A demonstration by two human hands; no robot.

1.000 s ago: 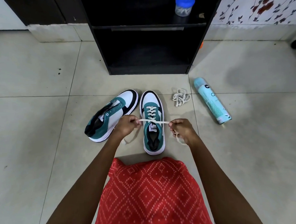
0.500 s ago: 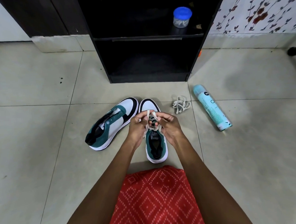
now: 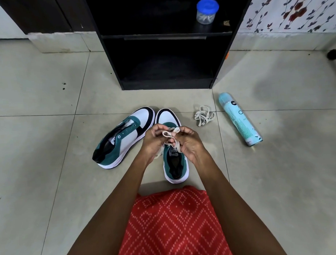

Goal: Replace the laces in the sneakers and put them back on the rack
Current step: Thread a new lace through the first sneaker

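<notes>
While no sneaker is yet shelved on the black rack (image 3: pixel 166 60), both are found on the floor (image 3: pixel 40 151) before it: the unlaced sneaker (image 3: pixel 123 136) tipped sideways, the laced sneaker (image 3: pixel 175 163) upright beside it. Above the latter, its lace (image 3: pixel 171 134) is pinched in the grip of left hand (image 3: pixel 154 143) and right hand (image 3: pixel 190 143); the bow is judged half-tied. A loose lace (image 3: pixel 204 115) is bundled nearby, unused.

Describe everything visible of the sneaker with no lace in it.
The unlaced sneaker has a white toe and side panel, a teal suede-looking eyestay and heel, black trim beside the toe, a black collar and a white ribbed sole. Its eyelets are empty and the tongue shows. It lies on the floor tiles, left of the other sneaker, with its toe angled toward the rack. Nothing holds it.
</notes>
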